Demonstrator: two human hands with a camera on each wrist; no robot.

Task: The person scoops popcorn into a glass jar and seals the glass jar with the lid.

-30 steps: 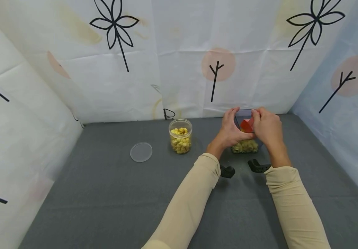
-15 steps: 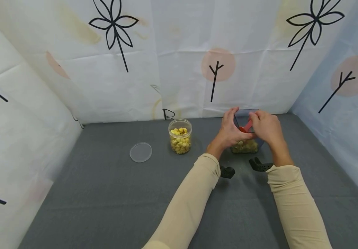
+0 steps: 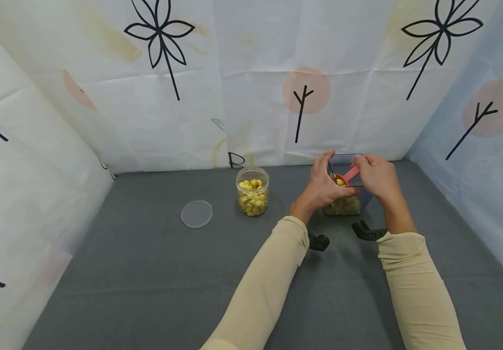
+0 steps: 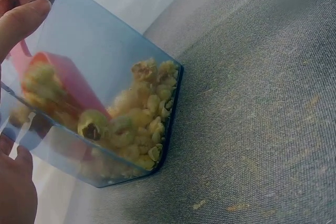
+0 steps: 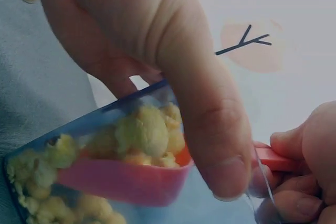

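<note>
A clear, blue-tinted plastic container with popcorn in its bottom stands at the right of the table. My left hand grips it near the top, thumb on the near side and fingers on the far side. With my right hand I pinch the handle of a pink-red scoop. The scoop's bowl dips inside the container, loaded with popcorn. In the right wrist view, my left thumb covers part of the container's wall, with the scoop bowl visible through it.
Left of the container stands an open round jar partly filled with yellow popcorn. A clear round lid lies flat on the grey tablecloth farther left. Patterned white cloth hangs along the back and sides.
The scoop has tilted and shifted so that its popcorn-filled bowl and handle show more clearly inside the container. My right hand has moved slightly right; my left hand holds its place.
</note>
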